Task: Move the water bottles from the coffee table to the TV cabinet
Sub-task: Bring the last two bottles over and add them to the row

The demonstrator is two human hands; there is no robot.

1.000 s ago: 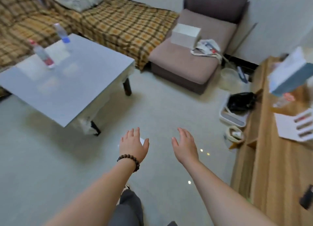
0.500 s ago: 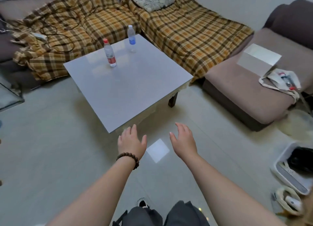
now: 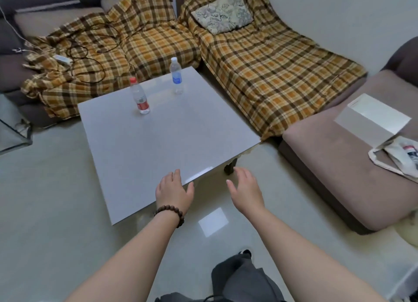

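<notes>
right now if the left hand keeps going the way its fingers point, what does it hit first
Probably the red-capped bottle. The left hand is open over the coffee table near edge, with bare tabletop between; depth is unclear.

The scene is evenly and softly lit, moderately bright, with diffuse light. The glossy floor (image 3: 45,211) carries a bright rectangular reflection (image 3: 213,221) just below and between the two wrists. The coffee table (image 3: 158,143) top shows a pale sheen and faint reflections beneath both bottles. A soft shadow lies under the table edge, beside the left hand (image 3: 173,194) fingertips. Wide-angle distortion bends the sofa (image 3: 271,75) and forearms toward the frame edges. Detail is slightly soft overall, with compression smearing on the plaid blanket (image 3: 135,41).
</notes>
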